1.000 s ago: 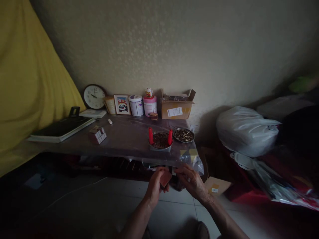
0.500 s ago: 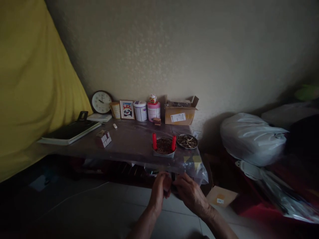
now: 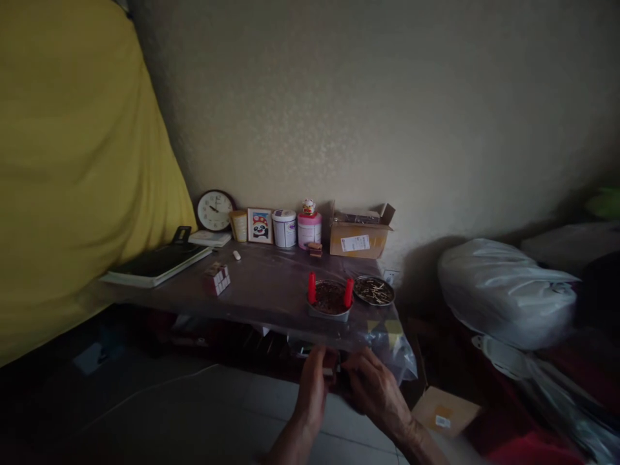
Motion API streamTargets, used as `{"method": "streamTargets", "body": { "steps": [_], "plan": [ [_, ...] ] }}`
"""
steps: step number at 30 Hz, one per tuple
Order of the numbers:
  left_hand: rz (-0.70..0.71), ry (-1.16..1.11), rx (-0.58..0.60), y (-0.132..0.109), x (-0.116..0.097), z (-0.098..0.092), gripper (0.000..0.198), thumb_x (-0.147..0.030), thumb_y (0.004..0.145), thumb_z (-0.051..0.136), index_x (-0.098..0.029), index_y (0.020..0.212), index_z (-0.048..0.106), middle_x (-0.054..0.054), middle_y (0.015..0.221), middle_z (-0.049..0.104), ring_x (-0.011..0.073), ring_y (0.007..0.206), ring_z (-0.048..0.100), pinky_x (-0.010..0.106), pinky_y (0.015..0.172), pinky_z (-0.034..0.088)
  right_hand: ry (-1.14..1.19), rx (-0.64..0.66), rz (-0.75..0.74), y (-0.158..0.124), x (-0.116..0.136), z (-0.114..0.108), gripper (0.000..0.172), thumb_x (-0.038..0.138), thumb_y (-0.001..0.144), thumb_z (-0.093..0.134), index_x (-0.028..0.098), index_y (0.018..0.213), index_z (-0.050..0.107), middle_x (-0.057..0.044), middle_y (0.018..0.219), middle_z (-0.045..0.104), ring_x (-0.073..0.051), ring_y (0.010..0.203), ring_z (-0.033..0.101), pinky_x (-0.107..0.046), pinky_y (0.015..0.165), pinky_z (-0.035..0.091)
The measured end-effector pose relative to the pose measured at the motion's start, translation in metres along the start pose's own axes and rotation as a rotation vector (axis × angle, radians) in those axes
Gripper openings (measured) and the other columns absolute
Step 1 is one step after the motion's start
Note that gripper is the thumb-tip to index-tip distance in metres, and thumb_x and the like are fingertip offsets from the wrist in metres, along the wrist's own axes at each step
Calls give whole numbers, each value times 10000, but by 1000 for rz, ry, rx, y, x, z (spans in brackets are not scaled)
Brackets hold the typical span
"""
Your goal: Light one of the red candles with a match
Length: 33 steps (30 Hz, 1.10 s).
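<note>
In front of the table edge, my left hand (image 3: 312, 387) is closed around a small reddish-brown box (image 3: 330, 367) with a pale end, which looks like a matchbox. Close by on its right, my right hand (image 3: 375, 387) has its fingers pinched together; dimness hides what is between them. Beyond both hands, two red candles (image 3: 312, 288) stand upright in a metal tin (image 3: 329, 316) filled with dark grains. A round dish (image 3: 357, 294) of light and dark sticks, resembling matchsticks, sits right of the tin.
A plastic-covered table (image 3: 271, 290) carries a clock (image 3: 215, 210), a framed panda picture (image 3: 260, 226), two tubs (image 3: 284, 229), an open carton (image 3: 358, 240) and a small patterned block (image 3: 217, 279). White bags (image 3: 504, 300) lie at right; a yellow curtain (image 3: 72, 161) hangs at left.
The view has shifted, so the table's things appear lower and farther right. Both hands stay together before the table; the pale end of the small box now shows more clearly.
</note>
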<state>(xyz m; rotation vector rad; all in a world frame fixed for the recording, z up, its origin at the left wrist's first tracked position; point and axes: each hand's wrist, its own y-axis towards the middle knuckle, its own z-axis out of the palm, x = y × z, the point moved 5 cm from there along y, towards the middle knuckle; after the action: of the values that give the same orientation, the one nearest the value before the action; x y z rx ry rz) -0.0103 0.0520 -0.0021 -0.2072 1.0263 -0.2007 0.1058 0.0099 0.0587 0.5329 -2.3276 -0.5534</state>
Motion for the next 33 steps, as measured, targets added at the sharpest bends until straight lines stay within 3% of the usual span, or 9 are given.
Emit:
{"method": "streamTargets", "body": {
  "steps": [8,15,20,28,33],
  "plan": [
    [37,-124,116,1,-4,1,263,-407,714,594,-172,803,672,75,901,669,217,908,569,282,672,411,59,-158,-25,11,8,-1,118,213,870,475,208,802,573,-16,755,580,-148,709,582,-246,645,479],
    [63,-323,319,-1,-24,9,211,-225,669,641,-167,862,706,79,974,681,220,983,562,316,824,428,117,-312,-74,18,17,-11,107,225,868,490,216,839,592,-33,848,631,-164,804,614,-260,698,501],
    [76,-286,427,-11,-39,16,253,-218,710,650,-176,958,680,74,1033,668,213,1040,550,336,943,373,101,-369,25,19,9,-12,95,235,856,511,216,894,596,-25,850,654,-159,806,622,-255,725,503],
    [143,-224,375,-15,-45,17,207,-266,743,638,-177,929,656,66,1021,659,199,1022,553,309,902,391,73,-416,34,21,12,-24,134,246,870,490,211,918,610,-40,888,664,-170,838,628,-285,761,510],
    [155,-246,354,-17,-47,17,195,-273,715,666,-179,885,656,51,946,674,188,955,578,301,867,408,-20,-423,-60,22,21,-25,171,194,877,459,227,973,596,-49,928,663,-174,866,624,-302,766,510]
  ]
}}
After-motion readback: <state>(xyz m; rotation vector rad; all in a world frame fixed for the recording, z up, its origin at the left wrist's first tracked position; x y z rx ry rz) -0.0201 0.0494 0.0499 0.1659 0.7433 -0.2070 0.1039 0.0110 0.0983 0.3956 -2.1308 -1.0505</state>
